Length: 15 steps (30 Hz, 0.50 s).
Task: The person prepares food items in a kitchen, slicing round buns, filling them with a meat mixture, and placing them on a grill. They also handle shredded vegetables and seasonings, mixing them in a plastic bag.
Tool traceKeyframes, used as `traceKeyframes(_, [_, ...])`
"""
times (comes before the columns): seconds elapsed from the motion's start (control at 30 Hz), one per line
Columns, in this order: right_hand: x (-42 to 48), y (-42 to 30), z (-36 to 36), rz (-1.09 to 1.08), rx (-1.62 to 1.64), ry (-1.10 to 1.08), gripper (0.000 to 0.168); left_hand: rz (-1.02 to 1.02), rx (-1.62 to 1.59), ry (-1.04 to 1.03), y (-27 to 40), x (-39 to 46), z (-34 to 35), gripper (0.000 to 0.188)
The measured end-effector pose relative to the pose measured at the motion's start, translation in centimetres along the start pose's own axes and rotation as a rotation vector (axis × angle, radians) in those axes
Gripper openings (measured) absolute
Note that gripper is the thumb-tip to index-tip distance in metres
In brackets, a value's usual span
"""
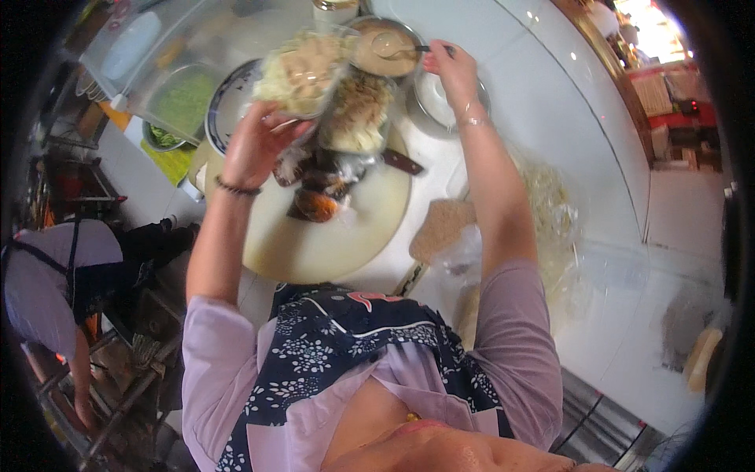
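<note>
My left hand [262,138] grips a clear plastic container [301,71] of pale shredded food topped with tan sauce. In my right hand [451,65] is the dark handle of a spoon [401,52], whose bowl rests over a round bowl of tan sauce [374,62]. Below the sauce bowl, a second clear container [360,112] holds pale pieces under a brownish topping. Dark and orange-brown food pieces [317,205] lie on a round cutting board [354,236], near a brown knife handle [403,161]. A metal bowl with white contents [436,97] stands behind my right wrist.
A blue-rimmed plate [219,112] and a clear bin [138,53] lie at upper left, by a bowl of shredded greens [165,137]. Plastic bags of pale food [548,206] lie right of my right arm. Another person [59,265] bends at far left.
</note>
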State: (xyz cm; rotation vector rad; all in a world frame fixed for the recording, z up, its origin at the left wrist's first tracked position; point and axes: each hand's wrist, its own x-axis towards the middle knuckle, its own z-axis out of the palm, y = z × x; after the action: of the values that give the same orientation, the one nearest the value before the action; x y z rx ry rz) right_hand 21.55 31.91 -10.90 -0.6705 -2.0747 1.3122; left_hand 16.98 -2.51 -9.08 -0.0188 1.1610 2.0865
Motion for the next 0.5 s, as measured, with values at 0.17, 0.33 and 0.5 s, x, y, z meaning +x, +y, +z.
traceKeyframes(0.17, [-4.6, -5.0, -7.5, -0.48, -0.703, -0.169, 0.047, 0.083, 0.028, 0.071, -0.3, -11.3, -4.7, 0.052])
traceKeyframes(0.33, [-13.2, -1.2, -12.9, 0.012, -1.139, -0.825, 0.058, -0.005, -0.02, 0.244, -3.1, -22.2, -6.7, 0.05])
traceKeyframes(0.5, [-18.2, 9.0, -14.7, -0.397, -1.165, -0.575, 0.069, 0.042, -0.132, 0.384, -10.3, -23.7, -9.8, 0.04])
